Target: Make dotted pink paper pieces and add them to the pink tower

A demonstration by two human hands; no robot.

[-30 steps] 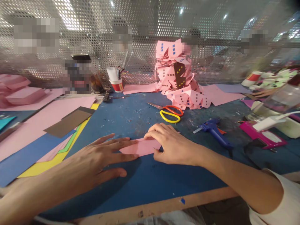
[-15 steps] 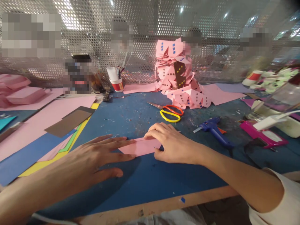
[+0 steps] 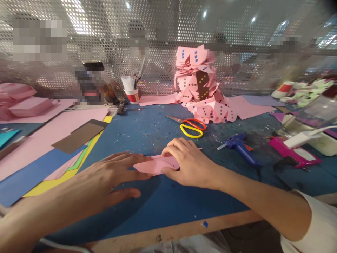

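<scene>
A small folded strip of pink paper [image 3: 155, 166] lies on the blue tabletop between my hands. My left hand [image 3: 113, 174] is stretched flat with its fingers apart, and its fingertips rest on the strip's left end. Bent over the right end, the fingers and thumb of my right hand [image 3: 189, 163] hold the paper and cover part of it. Beyond the hands lie scissors [image 3: 182, 121] with one orange and one yellow handle, blades pointing left. A blue glue gun [image 3: 240, 147] rests to the right of my right hand.
A pile of folded pink paper pieces [image 3: 189, 79] with coloured squares stands at the back. Coloured sheets [image 3: 63, 121] spread along the left. A red and white cup [image 3: 131, 95] stands behind. At right are a magenta item [image 3: 305, 154] and a clear container [image 3: 308, 109].
My right thumb has moved left onto the near edge of the pink paper, and the fingers have closed over its right part. My left hand stays flat in nearly the same place.
</scene>
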